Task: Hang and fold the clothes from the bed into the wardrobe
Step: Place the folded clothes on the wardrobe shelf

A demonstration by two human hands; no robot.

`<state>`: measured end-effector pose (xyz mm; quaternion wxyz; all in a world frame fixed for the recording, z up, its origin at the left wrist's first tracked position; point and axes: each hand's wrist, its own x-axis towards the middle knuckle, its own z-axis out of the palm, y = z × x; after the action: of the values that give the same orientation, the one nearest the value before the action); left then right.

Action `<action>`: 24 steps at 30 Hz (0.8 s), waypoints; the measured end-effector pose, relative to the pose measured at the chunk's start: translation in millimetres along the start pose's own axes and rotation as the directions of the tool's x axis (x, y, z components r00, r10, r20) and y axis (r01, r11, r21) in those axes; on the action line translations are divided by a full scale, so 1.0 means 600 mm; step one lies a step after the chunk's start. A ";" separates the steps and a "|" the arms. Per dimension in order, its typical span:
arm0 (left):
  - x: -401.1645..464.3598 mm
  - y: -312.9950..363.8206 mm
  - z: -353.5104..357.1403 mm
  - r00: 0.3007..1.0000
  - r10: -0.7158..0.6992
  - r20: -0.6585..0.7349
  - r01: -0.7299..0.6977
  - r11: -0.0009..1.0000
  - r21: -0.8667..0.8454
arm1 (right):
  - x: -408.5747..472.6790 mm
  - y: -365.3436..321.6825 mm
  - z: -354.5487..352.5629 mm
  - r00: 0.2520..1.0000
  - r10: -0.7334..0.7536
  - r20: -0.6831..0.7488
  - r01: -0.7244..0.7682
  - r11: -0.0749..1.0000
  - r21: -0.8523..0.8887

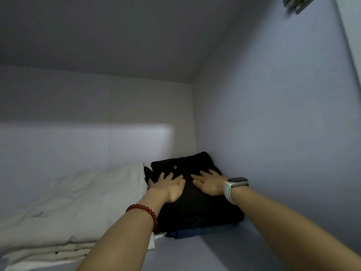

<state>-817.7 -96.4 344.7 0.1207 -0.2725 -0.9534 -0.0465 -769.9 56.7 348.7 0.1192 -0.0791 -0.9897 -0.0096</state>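
A metal hinge [297, 3] is fixed near the top of the right-hand panel, close to its front edge; it is blurred and cut off by the top of the view, so its details cannot be made out. A smartwatch [237, 181] with a pale, rounded rectangular case sits on a white strap [228, 192] that wraps around one wrist. A bracelet [145, 213] of round, dark red beads circles the other wrist. A band of brighter light [88, 141] falls across the lower part of the back panel and ends in a soft edge towards the right corner.
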 end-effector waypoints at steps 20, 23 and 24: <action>-0.376 0.035 -0.026 0.863 0.145 -0.484 -0.244 0.958 -0.149 | -0.437 -0.077 0.012 0.831 0.178 -0.526 -0.013 0.953 0.301; -0.471 0.047 -0.005 0.847 0.103 -0.522 -0.256 0.939 -0.231 | -0.527 -0.098 0.034 0.821 0.200 -0.535 0.014 0.929 0.369; -0.507 0.051 0.004 0.843 0.085 -0.530 -0.257 0.931 -0.259 | -0.558 -0.105 0.043 0.818 0.214 -0.534 0.022 0.916 0.401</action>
<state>-551.7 -224.7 265.4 0.3266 -0.3514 -0.8381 -0.2598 -464.6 -56.2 244.0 0.4215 -0.0981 -0.8853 0.1701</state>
